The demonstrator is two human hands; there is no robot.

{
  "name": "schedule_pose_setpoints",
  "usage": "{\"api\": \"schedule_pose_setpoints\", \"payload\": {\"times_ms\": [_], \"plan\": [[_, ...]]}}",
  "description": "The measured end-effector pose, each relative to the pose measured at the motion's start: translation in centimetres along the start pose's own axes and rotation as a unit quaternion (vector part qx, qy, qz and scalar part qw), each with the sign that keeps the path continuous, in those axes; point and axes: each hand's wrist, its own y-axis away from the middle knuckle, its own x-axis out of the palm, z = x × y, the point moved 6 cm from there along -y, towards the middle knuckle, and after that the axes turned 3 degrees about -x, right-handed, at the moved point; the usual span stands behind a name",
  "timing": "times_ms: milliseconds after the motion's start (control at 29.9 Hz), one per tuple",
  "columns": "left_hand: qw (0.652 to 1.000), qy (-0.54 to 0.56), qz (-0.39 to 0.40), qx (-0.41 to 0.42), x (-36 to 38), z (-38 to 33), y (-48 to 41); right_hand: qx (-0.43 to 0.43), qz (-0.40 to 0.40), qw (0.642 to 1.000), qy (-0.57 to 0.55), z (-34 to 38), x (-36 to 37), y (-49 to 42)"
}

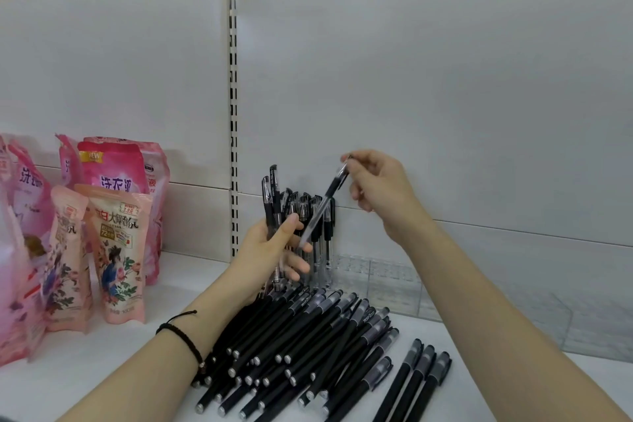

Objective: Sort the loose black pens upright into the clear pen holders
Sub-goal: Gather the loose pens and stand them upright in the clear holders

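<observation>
Pen, single: slim clear-barrelled black pen (323, 205) pinched at its upper end by the right hand (380, 188), above the row of holders.

Long axis slants from the right hand's fingertips down and to the left, lower tip close beside the left hand (274, 253), which grips a bundle of like pens (269, 199) upright. Clear plastic pen holder (387, 281) stands on the white shelf (102, 370) against the back panel, below and slightly left of the right hand; a few upright black pens (328, 229) appear already seated in its left end. Right hand is the nearer to the open slots; the pen would need tipping to vertical before lowering, by my judgement. Heap of loose matt-black pens (308, 336) lies flat in front of the holder, near both forearms, unsorted.
</observation>
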Motion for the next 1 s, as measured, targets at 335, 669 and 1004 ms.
{"api": "schedule_pose_setpoints", "payload": {"times_ms": [335,669,1004], "plan": [[0.998,0.028,-0.049,-0.019,-0.7,0.4,-0.1,-0.084,-0.007,0.981,0.174,-0.1,-0.9,-0.6],[0.998,0.018,-0.055,-0.016,-0.6,0.1,-0.2,-0.099,0.027,0.973,0.206,0.2,0.3,-0.2],[0.999,0.018,-0.035,0.009,-0.4,-0.1,0.0,-0.061,0.119,0.946,0.297,-0.9,1.8,0.7]]}}
